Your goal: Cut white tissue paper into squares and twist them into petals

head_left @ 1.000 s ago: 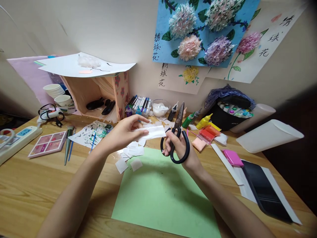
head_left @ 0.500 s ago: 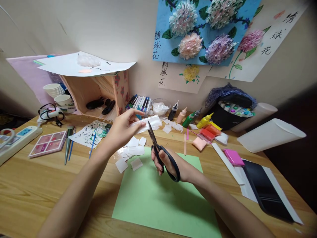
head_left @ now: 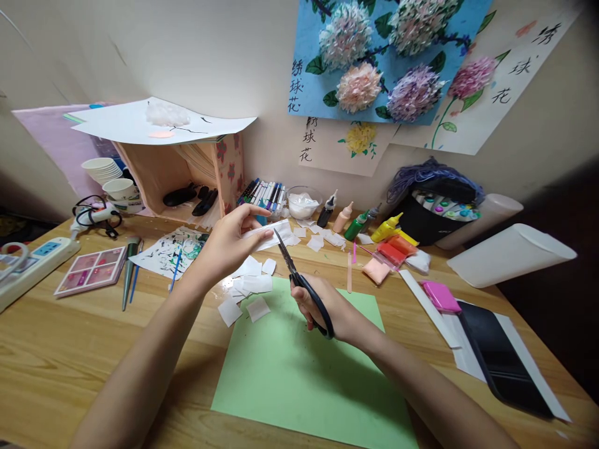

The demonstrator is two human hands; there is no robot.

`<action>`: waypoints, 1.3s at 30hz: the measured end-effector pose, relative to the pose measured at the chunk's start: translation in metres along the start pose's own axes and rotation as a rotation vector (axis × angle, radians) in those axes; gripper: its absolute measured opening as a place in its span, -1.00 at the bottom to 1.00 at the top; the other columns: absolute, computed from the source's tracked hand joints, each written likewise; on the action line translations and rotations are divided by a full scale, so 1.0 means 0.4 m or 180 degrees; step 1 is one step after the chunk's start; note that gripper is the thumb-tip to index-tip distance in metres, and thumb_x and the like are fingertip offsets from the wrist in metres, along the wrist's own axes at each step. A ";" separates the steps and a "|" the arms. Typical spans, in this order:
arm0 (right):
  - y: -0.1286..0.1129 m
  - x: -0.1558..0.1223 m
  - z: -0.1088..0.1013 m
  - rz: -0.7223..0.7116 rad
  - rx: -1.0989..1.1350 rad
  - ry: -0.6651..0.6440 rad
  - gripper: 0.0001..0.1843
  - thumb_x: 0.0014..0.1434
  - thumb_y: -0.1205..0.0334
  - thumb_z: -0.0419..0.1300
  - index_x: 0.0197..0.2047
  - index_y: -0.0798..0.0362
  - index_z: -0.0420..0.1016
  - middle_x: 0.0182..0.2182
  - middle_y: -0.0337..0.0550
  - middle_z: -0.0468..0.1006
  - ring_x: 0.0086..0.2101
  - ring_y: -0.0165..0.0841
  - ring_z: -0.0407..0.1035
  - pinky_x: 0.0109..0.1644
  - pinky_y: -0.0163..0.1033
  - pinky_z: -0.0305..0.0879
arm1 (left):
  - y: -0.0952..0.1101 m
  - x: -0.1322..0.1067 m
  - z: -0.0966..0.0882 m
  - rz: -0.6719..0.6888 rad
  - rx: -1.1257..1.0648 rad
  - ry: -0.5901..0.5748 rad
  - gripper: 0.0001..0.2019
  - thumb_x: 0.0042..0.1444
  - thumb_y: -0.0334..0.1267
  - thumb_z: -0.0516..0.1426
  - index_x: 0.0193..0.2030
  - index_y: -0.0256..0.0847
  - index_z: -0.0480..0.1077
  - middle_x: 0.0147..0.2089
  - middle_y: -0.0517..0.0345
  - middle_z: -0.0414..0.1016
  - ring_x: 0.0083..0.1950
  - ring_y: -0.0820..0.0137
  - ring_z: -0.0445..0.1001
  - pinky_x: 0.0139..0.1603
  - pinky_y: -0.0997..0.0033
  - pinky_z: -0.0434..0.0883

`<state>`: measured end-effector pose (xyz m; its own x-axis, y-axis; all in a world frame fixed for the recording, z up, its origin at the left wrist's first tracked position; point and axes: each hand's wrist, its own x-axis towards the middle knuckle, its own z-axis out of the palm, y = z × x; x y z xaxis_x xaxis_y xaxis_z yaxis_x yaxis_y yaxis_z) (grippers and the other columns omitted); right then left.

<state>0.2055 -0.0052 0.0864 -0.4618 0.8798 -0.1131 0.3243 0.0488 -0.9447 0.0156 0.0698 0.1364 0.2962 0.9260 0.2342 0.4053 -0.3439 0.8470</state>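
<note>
Between the thumb and fingers of my left hand (head_left: pixel 236 240) is a strip of white paper (head_left: pixel 281 231), held above the table. My right hand (head_left: pixel 327 302) grips a pair of black-handled scissors (head_left: pixel 292 267), its fingers in the loops. The blades point up and left, with their tips at the strip beside my left thumb; they look nearly closed. Below the strip, several cut white paper pieces (head_left: pixel 257 284) lie in a loose pile, partly over the green sheet (head_left: pixel 299 380). My right hand is above that sheet.
Paint bottles (head_left: pixel 358 226), a glass bowl (head_left: pixel 303 202) and markers (head_left: pixel 266 192) line the back. Clay packets (head_left: pixel 393 251) and a black phone-like slab (head_left: pixel 505 355) are on the right. Left are a palette (head_left: pixel 91 271), brushes (head_left: pixel 128 274) and a power strip (head_left: pixel 37 265).
The strip now sticks out less to the right of my left hand. The scissors have turned slightly, their handles closer together and their tips a little further left.
</note>
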 end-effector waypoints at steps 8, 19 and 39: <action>0.000 -0.002 0.003 -0.0206 0.0152 -0.0124 -0.32 0.04 -0.46 -0.23 -0.39 0.05 0.17 -0.65 -0.34 0.22 -0.63 -0.48 0.21 -0.55 -0.35 0.26 | 0.010 -0.005 0.000 -0.0156 -0.0319 -0.0451 -0.68 0.06 -0.20 0.17 -0.04 -0.22 0.32 -0.51 0.27 0.26 -0.52 0.55 0.21 -0.57 0.57 0.15; -0.006 -0.005 0.016 -0.0096 0.0412 0.0388 -0.38 0.06 -0.40 -0.10 -0.45 0.05 0.18 -0.76 -0.38 0.23 -0.73 -0.51 0.18 -0.63 -0.41 0.08 | 0.010 -0.005 -0.004 -0.0211 -0.0472 -0.0558 -0.65 0.05 -0.19 0.19 -0.02 -0.22 0.31 -0.53 0.29 0.25 -0.53 0.56 0.19 -0.59 0.58 0.13; 0.004 0.033 -0.040 -0.0099 0.1540 0.1084 -0.32 0.03 -0.44 -0.12 -0.29 0.07 0.27 -0.67 -0.36 0.29 -0.63 -0.44 0.30 -0.43 -0.27 0.34 | 0.008 0.000 0.035 -0.0172 -0.0509 0.0188 -0.66 -0.01 -0.25 0.21 -0.08 -0.29 0.33 -0.47 0.26 0.30 -0.45 0.52 0.31 -0.44 0.52 0.26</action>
<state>0.2131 0.0140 0.0882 -0.1483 0.9875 -0.0534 -0.1352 -0.0737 -0.9881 0.0290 0.0667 0.1324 0.2244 0.9516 0.2099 0.2752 -0.2685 0.9231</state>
